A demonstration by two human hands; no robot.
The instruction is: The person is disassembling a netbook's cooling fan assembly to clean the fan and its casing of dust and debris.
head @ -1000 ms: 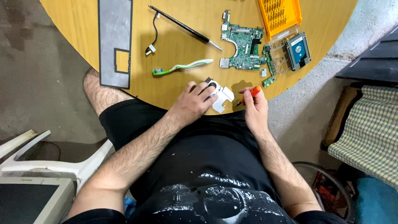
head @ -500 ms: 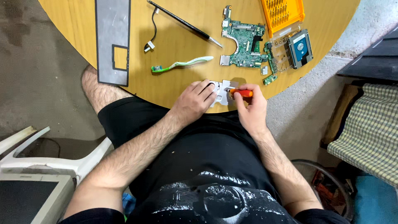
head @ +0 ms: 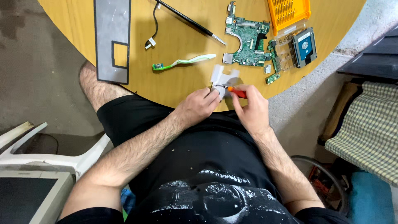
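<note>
Fingers of the left hand (head: 200, 107) curl closed around the near end of a small white part (head: 224, 76) at the near edge of the round wooden table (head: 178, 49), hiding the portion they pinch; what exactly the part is cannot be made out. The right hand (head: 251, 108) is closed on an orange-handled screwdriver (head: 236, 92), its handle mostly covered by the fingers and its tip meeting the white part just beside the left fingertips. Farther in from the near edge lie a green-and-white toothbrush (head: 182, 63) and a green circuit board (head: 248, 39), with a narrow green board strip (head: 273, 62) and a hard drive (head: 304, 45) in a clear case toward the right edge. An orange tray (head: 288, 10) and a thin black rod (head: 190, 21) are cut off by the frame's top, as is a grey keyboard bezel (head: 112, 37) overhanging the left edge. A black cable with a white connector (head: 152, 31) lies beside the bezel. A white plastic chair (head: 49, 153) stands at lower left.
</note>
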